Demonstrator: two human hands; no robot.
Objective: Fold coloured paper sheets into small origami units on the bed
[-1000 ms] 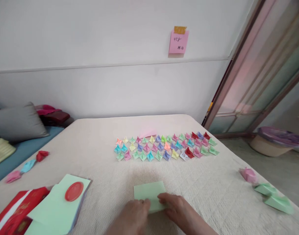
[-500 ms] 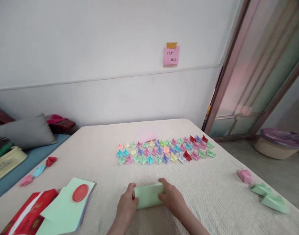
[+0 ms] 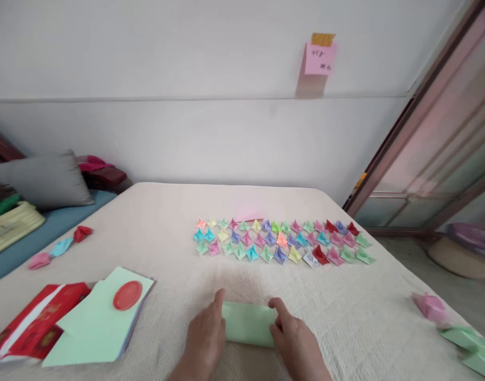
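A light green sheet of paper (image 3: 250,324), folded into a wide strip, lies low over the bed-like padded surface in front of me. My left hand (image 3: 206,334) grips its left end, index finger pointing forward along the edge and thumb mostly hidden. At the right end, my right hand (image 3: 296,336) has the paper between a bent index finger and thumb. Beyond the hands stand several rows of small folded paper boats (image 3: 280,255) in many colours. To the left lies a stack of green paper (image 3: 93,330) with a round red lid (image 3: 127,295) on top.
Left of the stack is a red packet (image 3: 36,317). Folded pieces in red, blue and pink (image 3: 62,246) sit near the left edge, with pink (image 3: 432,307) and green ones (image 3: 468,341) near the right edge. A pink note (image 3: 321,58) hangs on the wall. A lidded tub (image 3: 460,254) stands on the floor.
My view has tilted down and shifted left. Both hands remain at the ends of the green paper; the left index finger is now straighter and the strip lies flatter.
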